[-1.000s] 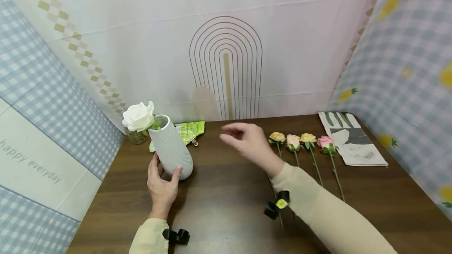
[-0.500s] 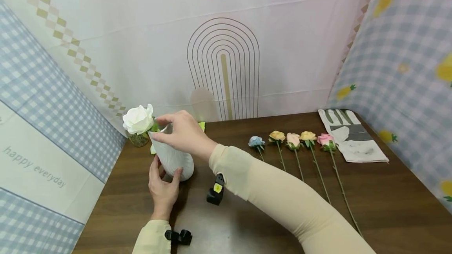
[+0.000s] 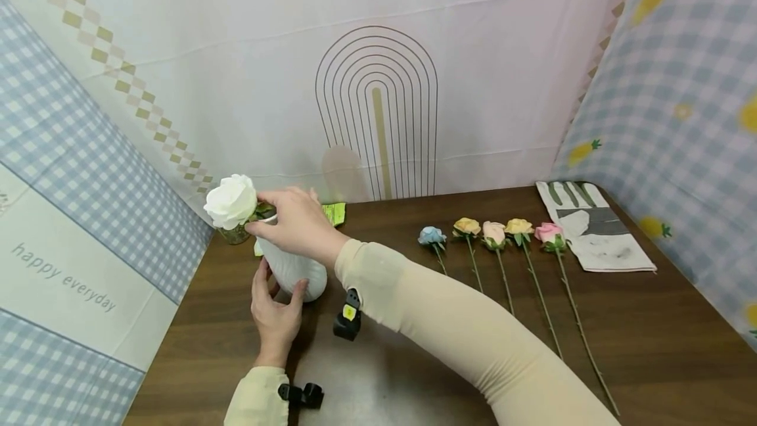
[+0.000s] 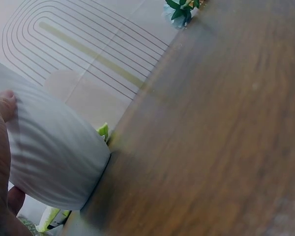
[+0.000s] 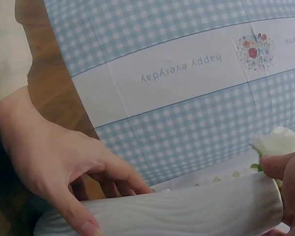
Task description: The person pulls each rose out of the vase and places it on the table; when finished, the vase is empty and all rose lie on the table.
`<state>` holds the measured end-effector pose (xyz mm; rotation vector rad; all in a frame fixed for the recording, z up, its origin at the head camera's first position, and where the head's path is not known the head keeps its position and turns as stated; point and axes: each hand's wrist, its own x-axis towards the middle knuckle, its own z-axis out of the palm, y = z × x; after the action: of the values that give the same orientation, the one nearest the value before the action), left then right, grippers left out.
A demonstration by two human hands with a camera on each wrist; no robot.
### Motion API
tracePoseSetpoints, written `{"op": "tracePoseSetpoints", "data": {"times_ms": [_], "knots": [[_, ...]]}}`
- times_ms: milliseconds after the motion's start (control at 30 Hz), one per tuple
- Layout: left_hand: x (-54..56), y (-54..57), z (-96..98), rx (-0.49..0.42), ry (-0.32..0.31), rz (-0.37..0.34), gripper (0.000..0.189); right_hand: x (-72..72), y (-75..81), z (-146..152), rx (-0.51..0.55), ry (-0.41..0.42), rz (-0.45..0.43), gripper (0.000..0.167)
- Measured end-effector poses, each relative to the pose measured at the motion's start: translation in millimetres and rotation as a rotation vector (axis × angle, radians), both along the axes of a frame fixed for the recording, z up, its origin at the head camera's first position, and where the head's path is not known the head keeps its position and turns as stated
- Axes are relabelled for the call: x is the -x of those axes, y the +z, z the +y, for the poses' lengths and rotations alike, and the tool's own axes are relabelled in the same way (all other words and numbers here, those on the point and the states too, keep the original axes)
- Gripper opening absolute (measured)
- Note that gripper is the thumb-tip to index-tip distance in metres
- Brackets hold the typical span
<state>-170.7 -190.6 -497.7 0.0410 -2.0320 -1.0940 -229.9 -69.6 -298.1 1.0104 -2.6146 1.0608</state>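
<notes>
A white ribbed vase (image 3: 296,271) stands on the table, tilted in the head view. My left hand (image 3: 276,317) grips its lower body, thumb on one side and fingers round the other. A white artificial rose (image 3: 230,201) leans out of the vase's mouth, its stem hidden inside. At the rim, my right hand (image 3: 301,222) pinches the rose just below its bloom, by the green leaves. In the right wrist view the thumb lies against the base of the white rose (image 5: 280,141), and the left hand (image 5: 64,162) holds the vase (image 5: 201,211).
To the right lie a blue rose (image 3: 432,236), a pink rose (image 3: 550,234) and several others in a row, stems toward me. A printed cloth (image 3: 603,235) is at the back right. Behind the vase are a green packet (image 3: 334,213) and a glass jar (image 3: 235,235).
My right hand has come leftward from above the table's middle to the vase's mouth and taken hold of the white rose. The rose has turned slightly. The left hand stays on the vase.
</notes>
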Motion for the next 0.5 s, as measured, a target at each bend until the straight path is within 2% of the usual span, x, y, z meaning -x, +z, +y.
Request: {"op": "tracePoseSetpoints", "data": {"times_ms": [267,500], "knots": [[0.2,-1.7,-1.1,-0.006,0.003,0.012,0.084,-2.2,-4.5,-2.4,0.08,-0.041,0.012,0.033],[2.4,-3.7,-1.3,-0.004,-0.002,0.019,0.084,-1.6,-2.9,0.4,0.142,-0.107,-0.016,0.034]]}}
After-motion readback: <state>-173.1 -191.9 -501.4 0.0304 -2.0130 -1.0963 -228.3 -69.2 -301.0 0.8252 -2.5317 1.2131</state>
